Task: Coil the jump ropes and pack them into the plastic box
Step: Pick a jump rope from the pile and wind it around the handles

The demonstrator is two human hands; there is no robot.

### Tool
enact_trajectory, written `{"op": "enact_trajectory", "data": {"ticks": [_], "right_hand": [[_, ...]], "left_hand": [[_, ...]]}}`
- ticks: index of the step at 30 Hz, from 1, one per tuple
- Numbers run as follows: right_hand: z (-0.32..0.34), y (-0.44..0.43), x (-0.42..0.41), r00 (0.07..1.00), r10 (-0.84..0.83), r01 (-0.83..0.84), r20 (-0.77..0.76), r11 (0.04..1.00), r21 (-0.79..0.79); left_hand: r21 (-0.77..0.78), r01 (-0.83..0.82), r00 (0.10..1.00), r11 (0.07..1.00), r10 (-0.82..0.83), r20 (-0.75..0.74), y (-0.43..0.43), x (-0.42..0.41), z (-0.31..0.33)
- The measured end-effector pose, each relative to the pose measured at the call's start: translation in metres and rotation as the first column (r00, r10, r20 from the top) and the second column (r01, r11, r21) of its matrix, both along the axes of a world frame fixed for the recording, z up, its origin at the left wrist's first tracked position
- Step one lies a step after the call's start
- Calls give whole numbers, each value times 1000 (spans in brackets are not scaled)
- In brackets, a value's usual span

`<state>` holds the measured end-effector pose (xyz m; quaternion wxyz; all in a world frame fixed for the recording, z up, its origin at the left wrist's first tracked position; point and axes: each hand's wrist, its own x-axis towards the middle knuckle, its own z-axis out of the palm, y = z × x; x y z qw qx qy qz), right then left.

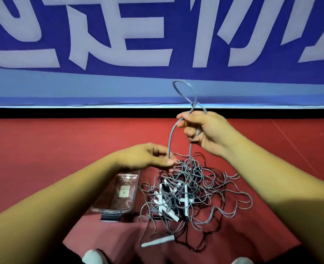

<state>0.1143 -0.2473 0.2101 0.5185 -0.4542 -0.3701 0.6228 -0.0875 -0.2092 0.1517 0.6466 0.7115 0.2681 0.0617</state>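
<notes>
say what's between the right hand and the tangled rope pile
Two grey rope strands hang from the right hand down into the pile; the left hand pinches one. Head view.

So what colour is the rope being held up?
Grey; the head view shows the rope in the right hand clearly.

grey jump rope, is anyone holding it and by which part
Both hands hold it by the cord. The right hand grips a raised loop of it; the left hand pinches the same strand lower down, just above the tangled pile.
</notes>
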Motion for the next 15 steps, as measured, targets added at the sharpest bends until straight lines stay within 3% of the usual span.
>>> {"op": "enact_trajectory", "data": {"ticks": [3, 6, 8, 9, 11, 12, 13, 15], "right_hand": [[3, 6, 22, 984, -178, 178, -20, 984, 1], [-8, 6, 40, 931, -316, 319, 184, 948, 16], [-27, 5, 50, 895, -275, 333, 351, 936, -116], [-35, 4, 52, 835, -194, 328, 514, 927, -184], [-39, 0, 47, 593, -34, 348, 805, 912, -218], [-37, -3, 42, 488, -51, 353, 871, 925, -144], [-33, -5, 36, 456, -121, 290, 882, 957, -19], [-25, -8, 18, 551, -166, 0, 818, 980, 199]], "left_hand": [[138, -79, 984, 987, 100, -149, -1, -5, -12], [82, -394, 914, 915, 400, -66, -2, -6, -8], [19, -515, 857, 857, 515, 28, -3, -4, 4], [14, -538, 842, 843, 536, 65, -3, -2, 10], [57, -537, 841, 841, 530, 110, -5, 5, 21], [99, -521, 852, 848, 510, 116, -6, 8, 25], [141, -496, 868, 857, 484, 111, -7, 11, 27], [198, -438, 899, 877, 430, 85, -10, 14, 32]]}}
